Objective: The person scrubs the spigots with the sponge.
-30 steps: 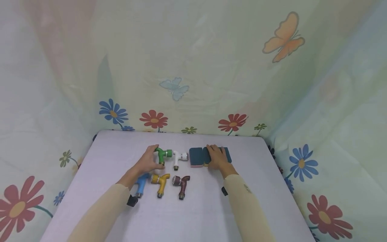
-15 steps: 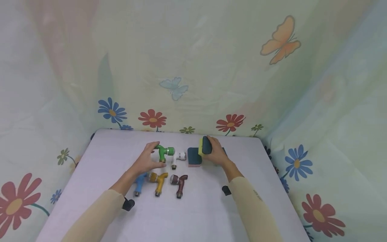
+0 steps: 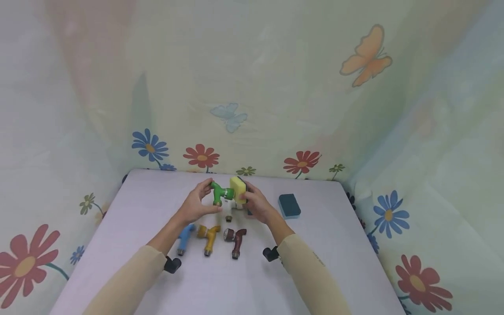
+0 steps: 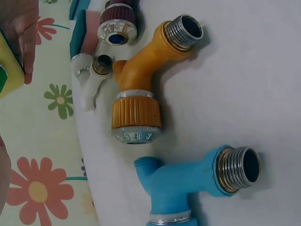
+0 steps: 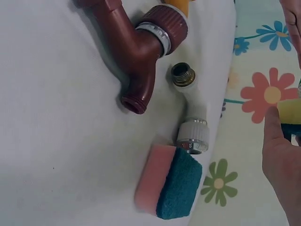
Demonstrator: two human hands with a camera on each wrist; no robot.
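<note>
My left hand (image 3: 194,205) grips a green water tap (image 3: 218,194) between thumb and fingers, raised off the table. In my right hand (image 3: 257,203) is a yellow sponge (image 3: 238,189) with a dark green scouring side. The sponge's yellow face is at the tap's knob end and appears to touch it. Below them lies a white tap (image 5: 195,106), partly covered in the head view. A pink sponge (image 5: 157,179) with a teal scouring side rests beside it, mostly hidden behind my right hand in the head view.
Nearer me lie a blue tap (image 4: 181,183), an orange-yellow tap (image 4: 141,70) and a maroon tap (image 5: 129,44). A light blue sponge (image 3: 289,205), dark side up, sits to the right on the white table (image 3: 334,262). Flowered curtain (image 3: 252,78) surrounds the table.
My right hand picked the yellow sponge out of the row, turned it and brought it left to the green tap. The left hand lifted the green tap and moved slightly right.
</note>
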